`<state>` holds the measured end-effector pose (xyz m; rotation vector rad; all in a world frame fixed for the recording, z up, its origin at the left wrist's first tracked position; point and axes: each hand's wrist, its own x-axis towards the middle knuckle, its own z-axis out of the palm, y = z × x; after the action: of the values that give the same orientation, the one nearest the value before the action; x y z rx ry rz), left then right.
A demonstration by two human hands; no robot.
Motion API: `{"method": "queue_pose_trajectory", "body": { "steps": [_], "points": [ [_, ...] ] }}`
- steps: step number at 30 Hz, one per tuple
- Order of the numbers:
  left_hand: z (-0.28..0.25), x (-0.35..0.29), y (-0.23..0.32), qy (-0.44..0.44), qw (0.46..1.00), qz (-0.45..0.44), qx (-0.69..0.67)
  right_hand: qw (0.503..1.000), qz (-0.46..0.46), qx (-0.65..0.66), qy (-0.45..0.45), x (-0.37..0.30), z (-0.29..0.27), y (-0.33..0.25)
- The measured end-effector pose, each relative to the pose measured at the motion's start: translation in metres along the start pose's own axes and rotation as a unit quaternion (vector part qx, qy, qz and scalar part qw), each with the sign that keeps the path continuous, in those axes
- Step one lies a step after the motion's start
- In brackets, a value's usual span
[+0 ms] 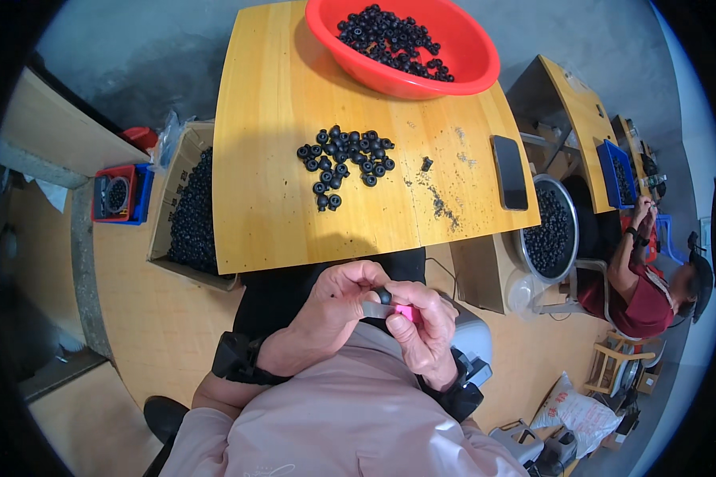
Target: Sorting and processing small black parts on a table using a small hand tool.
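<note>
In front of my lap, just below the table edge, both my hands are close together. My left hand (336, 306) is closed with a small round black part (383, 295) at its fingertips. My right hand (426, 324) grips a small knife by its pink handle (406, 312). The knife's short flat blade (376, 310) points left and lies against or just beside the black part; which one I cannot tell. On the wooden table (270, 95) ahead is a loose group of similar black parts (346, 155). Dark trimmings (444, 208) are scattered to their right.
A red basin (422, 83) of black parts stands at the table's far side, a phone (509, 172) at its right edge. A cardboard box (184, 215) of parts is at left, a metal bowl (550, 226) of them at right. Further right sits another person (636, 294).
</note>
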<state>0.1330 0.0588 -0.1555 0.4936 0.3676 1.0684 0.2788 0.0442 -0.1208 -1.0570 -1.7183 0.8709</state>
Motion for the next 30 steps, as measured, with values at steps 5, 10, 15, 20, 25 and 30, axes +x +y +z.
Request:
{"method": "queue_pose_trajectory", "body": {
  "steps": [5, 10, 15, 20, 25, 30],
  "points": [
    [0.001, -0.001, 0.0, 0.016, 1.0, 0.001, 0.012, 1.0, -0.013, -0.004, 0.007, 0.0, 0.0, 0.002],
    [0.0, -0.001, -0.002, 0.014, 1.0, 0.002, 0.006, 1.0, -0.011, 0.001, 0.013, 0.0, 0.001, 0.001],
    [0.002, -0.001, 0.001, 0.01, 1.0, 0.002, 0.011, 1.0, -0.019, 0.006, 0.008, 0.001, 0.001, 0.002],
    [0.002, -0.001, 0.0, 0.016, 1.0, 0.003, 0.004, 0.999, -0.03, 0.017, 0.013, 0.002, 0.0, 0.002],
    [0.006, 0.0, 0.004, -0.002, 1.0, -0.027, -0.012, 0.979, 0.056, 0.181, 0.07, -0.005, -0.004, 0.002],
    [0.006, -0.002, 0.0, 0.002, 0.999, -0.032, 0.006, 0.986, 0.038, 0.154, 0.053, 0.007, -0.004, -0.006]
  ]
}}
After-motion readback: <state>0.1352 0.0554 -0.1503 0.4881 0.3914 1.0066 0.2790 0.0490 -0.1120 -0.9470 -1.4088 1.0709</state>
